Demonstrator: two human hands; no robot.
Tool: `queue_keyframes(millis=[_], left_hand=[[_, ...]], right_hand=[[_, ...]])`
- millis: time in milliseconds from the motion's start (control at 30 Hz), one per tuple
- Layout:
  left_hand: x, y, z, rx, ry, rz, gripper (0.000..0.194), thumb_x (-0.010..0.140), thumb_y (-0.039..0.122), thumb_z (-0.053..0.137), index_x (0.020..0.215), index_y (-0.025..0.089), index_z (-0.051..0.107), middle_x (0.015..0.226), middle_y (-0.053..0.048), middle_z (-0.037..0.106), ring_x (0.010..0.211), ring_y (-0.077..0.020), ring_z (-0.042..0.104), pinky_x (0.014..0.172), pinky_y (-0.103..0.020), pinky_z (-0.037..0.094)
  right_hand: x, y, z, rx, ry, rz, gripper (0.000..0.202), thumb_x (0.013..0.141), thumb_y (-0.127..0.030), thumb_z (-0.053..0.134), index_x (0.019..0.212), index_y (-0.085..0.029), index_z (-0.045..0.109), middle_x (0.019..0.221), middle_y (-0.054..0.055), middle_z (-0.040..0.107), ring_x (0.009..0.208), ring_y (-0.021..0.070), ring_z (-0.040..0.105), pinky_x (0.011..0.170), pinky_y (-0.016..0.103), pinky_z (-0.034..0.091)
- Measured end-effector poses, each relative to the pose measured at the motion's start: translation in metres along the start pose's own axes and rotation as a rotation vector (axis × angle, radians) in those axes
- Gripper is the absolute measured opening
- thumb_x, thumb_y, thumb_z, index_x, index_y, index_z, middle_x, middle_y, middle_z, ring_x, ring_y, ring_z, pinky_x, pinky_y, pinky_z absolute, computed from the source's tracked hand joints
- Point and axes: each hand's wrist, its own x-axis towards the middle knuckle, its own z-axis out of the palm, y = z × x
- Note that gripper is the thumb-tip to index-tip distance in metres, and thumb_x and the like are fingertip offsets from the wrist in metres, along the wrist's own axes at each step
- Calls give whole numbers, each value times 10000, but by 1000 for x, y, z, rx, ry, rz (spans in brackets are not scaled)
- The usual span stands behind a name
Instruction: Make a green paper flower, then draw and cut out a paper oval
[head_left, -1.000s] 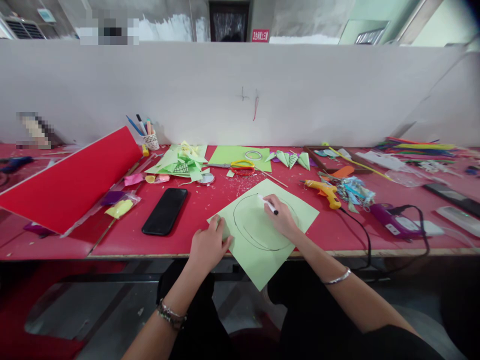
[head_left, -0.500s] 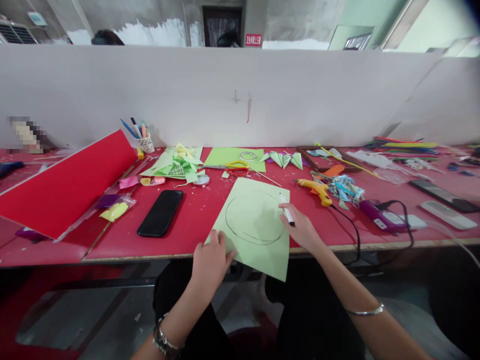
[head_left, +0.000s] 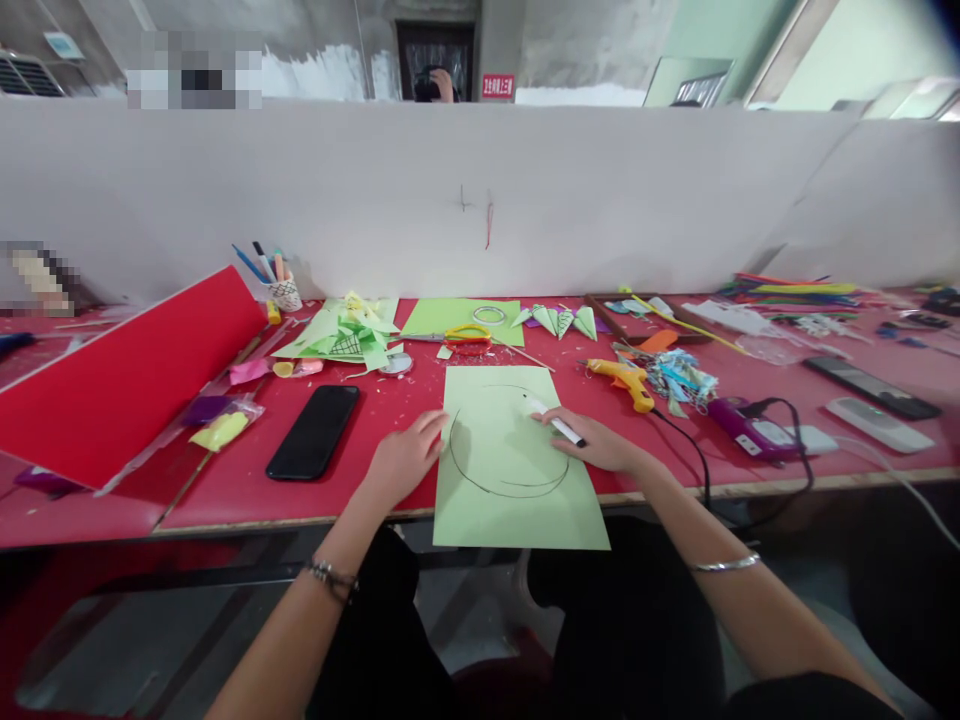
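Note:
A pale green sheet of paper (head_left: pixel 517 520) lies in front of me, its lower part jutting over the table's front edge. A rough black circle is drawn on it, with doubled lines at the bottom. My left hand (head_left: pixel 405 458) rests at the sheet's left edge, fingers stretched toward it and slightly apart. Whether they press on the paper is hard to tell. My right hand (head_left: pixel 596 442) is closed around a white marker with a black end (head_left: pixel 559 424), over the right side of the circle. The marker's tip points up and left, near the paper.
Left of the sheet lies a black phone (head_left: pixel 313 432); a red board (head_left: pixel 127 385) leans beyond it. Yellow-handled scissors (head_left: pixel 469 333) and paper cones (head_left: pixel 564 320) lie behind. A yellow glue gun (head_left: pixel 624 380) with a cord and a purple device (head_left: pixel 750 430) are to the right.
The sheet has turned so its sides run straighter toward me. My left hand has moved up from its lower left corner along the left edge. The marker has shifted left and tilted flatter.

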Motion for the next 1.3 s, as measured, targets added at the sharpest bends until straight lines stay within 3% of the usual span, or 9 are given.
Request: queue_keyframes(millis=[167, 233, 333, 533, 633, 733, 867, 967, 1300], left_hand=[[23, -12, 13, 59, -83, 106, 452, 921, 251, 283, 1369, 281, 331, 1436, -22, 362, 1052, -208, 580, 823, -327, 470], [21, -7, 15, 85, -108, 129, 457, 910, 198, 284, 1356, 258, 361, 1441, -39, 350, 1093, -226, 555, 809, -337, 474], [13, 6, 18, 112, -108, 116, 456, 909, 177, 270, 1353, 190, 374, 1434, -114, 347, 1064, -243, 571, 797, -352, 479], [-8, 24, 17, 116, -51, 92, 515, 909, 364, 337, 1368, 131, 313, 1335, -156, 450, 961, -248, 611, 754, -344, 493], [-7, 16, 16, 107, -31, 79, 574, 879, 480, 360, 1336, 131, 356, 1268, -141, 497, 810, -222, 640, 666, -315, 497], [1, 1, 14, 97, -11, 71, 536, 888, 481, 329, 1314, 160, 385, 1311, -123, 465, 826, -213, 639, 658, -301, 491], [12, -13, 14, 92, -26, 131, 552, 882, 476, 344, 1375, 231, 309, 1444, -75, 332, 880, -219, 634, 741, -333, 481], [16, -15, 14, 88, -59, 187, 543, 879, 498, 330, 1378, 286, 309, 1427, -36, 376, 893, -219, 635, 735, -328, 471], [16, -11, 18, 92, -45, 192, 567, 877, 508, 297, 1375, 239, 327, 1405, -57, 409, 923, -231, 626, 721, -327, 458]], right_hand=[[7, 11, -13, 396, 517, 70, 352, 843, -512, 393, 988, -226, 538, 885, 56, 654, 836, 192, 634, 781, 370, 502], [9, 13, -18, 422, 621, 73, 368, 850, -513, 364, 1004, -225, 534, 864, 49, 636, 791, 177, 625, 752, 357, 506], [9, 7, -18, 462, 661, 87, 292, 799, -454, 510, 959, -220, 579, 844, 37, 629, 731, 161, 614, 719, 342, 513], [24, -18, 10, 552, 363, 75, 234, 777, -403, 574, 882, -201, 627, 772, 32, 654, 682, 146, 616, 694, 321, 513], [39, -26, 28, 555, 219, 75, 265, 772, -397, 568, 959, -211, 589, 696, 11, 660, 680, 160, 633, 675, 320, 505], [51, -29, 42, 543, 98, 74, 183, 779, -353, 560, 890, -209, 581, 694, 5, 668, 678, 149, 626, 645, 286, 480], [57, -27, 47, 538, 57, 76, 142, 799, -325, 530, 765, -193, 567, 692, 6, 660, 672, 131, 601, 644, 264, 450], [53, -23, 45, 541, 57, 84, 147, 809, -326, 511, 757, -194, 549, 679, 0, 654, 665, 129, 594, 661, 271, 445], [40, -26, 46, 488, -66, 91, 140, 815, -322, 524, 770, -196, 566, 714, 4, 675, 722, 149, 611, 732, 292, 437]])
